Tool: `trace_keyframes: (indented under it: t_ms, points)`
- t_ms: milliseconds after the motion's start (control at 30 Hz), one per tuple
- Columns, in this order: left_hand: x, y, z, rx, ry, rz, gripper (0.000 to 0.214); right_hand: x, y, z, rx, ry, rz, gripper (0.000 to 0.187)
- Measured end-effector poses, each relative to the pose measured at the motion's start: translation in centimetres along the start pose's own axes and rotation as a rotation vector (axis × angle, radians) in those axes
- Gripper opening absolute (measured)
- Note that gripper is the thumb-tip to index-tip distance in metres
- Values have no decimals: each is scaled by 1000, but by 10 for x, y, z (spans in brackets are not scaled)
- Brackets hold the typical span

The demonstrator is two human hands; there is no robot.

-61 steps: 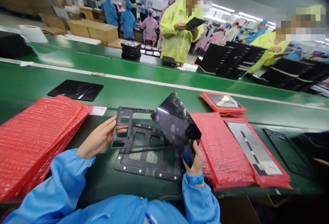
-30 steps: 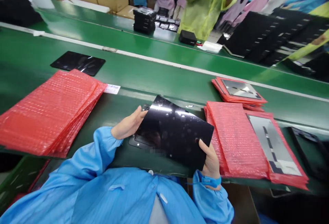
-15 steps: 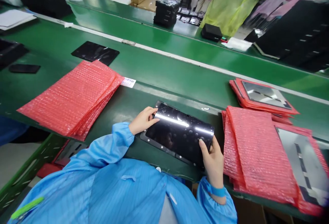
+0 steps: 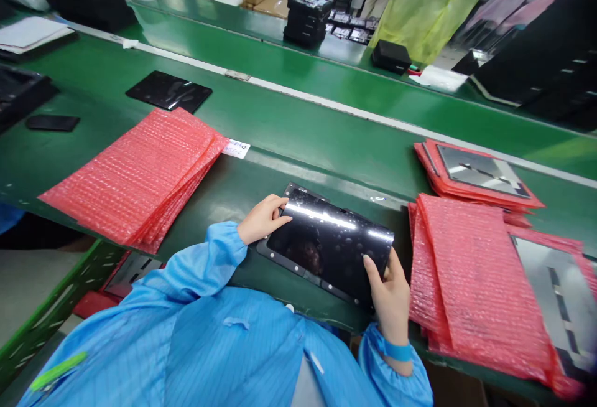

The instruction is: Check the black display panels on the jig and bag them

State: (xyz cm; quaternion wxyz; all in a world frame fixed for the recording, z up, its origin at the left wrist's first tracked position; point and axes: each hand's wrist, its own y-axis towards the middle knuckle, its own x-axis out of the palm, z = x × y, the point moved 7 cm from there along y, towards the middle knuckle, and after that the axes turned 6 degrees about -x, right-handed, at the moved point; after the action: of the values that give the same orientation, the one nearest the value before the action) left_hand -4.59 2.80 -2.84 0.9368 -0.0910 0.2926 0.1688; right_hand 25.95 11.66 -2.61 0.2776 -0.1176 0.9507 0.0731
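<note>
A glossy black tablet screen panel (image 4: 326,242), reflecting overhead lights, is held between my hands above a flat dark plate with light dots along its edge (image 4: 305,273). My left hand (image 4: 265,217) pinches the panel's left edge between thumb and fingers. At the right end, my right hand (image 4: 389,292) grips it with the thumb on the face and the fingers behind. The panel looks slightly tilted over the plate; whether the two touch is unclear.
Red bubble-wrap bags (image 4: 140,177) are stacked at left. More red bags (image 4: 480,282) lie at right, some with grey-backed panels (image 4: 555,295). Another black panel (image 4: 170,91) rests behind the left stack. A green crate (image 4: 51,295) stands below the bench edge (image 4: 289,164).
Both hands keep the same hold on the panel. The whole view has shifted slightly, and the panel barely differs in position against the bench.
</note>
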Motion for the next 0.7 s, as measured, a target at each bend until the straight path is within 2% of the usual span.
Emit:
trace_keyframes:
  t_ms: [200,333,500,700]
  points:
    - [-1,-3,6,8,135,-1,38,-1,0,0,-12,-28,7,80]
    - [1,-13,15,10,298,38,46,-3,0,2,-16,-100,4,81]
    - [10,-22,18,11,623,79,47,-2,3,3,-26,-156,-17,79]
    - [12,-21,20,47,771,79,44,-1,9,-5,-79,-296,-79,72]
